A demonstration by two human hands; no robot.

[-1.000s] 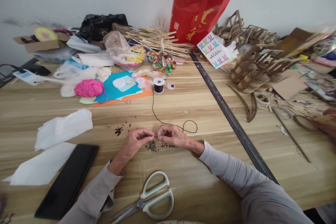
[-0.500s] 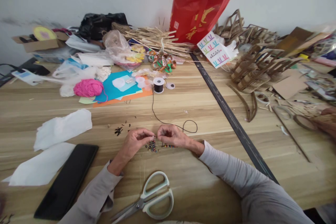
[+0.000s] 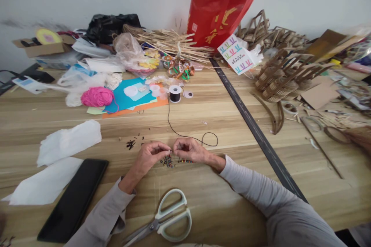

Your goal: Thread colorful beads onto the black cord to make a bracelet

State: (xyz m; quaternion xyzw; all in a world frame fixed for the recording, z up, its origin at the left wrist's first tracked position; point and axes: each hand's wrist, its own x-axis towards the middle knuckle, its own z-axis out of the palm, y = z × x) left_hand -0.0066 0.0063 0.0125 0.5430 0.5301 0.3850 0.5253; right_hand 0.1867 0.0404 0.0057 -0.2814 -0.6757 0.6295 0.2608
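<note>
My left hand (image 3: 147,158) is pinched closed, thumb against fingertips, on something too small to make out. Right beside it, fingertips almost touching, my right hand (image 3: 189,149) pinches a thin black cord (image 3: 171,123). A short dark strand shows between the two sets of fingertips. The cord runs back in a loop to a white-rimmed spool (image 3: 175,94). Small coloured beads (image 3: 168,161) lie loose on the table under my hands. A short row of strung beads (image 3: 186,161) rests below my right hand.
Scissors (image 3: 162,220) with white handles lie in front of me. A black phone-like slab (image 3: 74,200) and white paper (image 3: 69,142) are at left, with short black bits (image 3: 131,144) nearby. Pink yarn (image 3: 97,97), a red bag (image 3: 220,7) and small woven baskets (image 3: 278,79) stand farther back.
My hands hold the same pinch in the same place. At the far right edge, another person's hand has shifted and is now barely seen.
</note>
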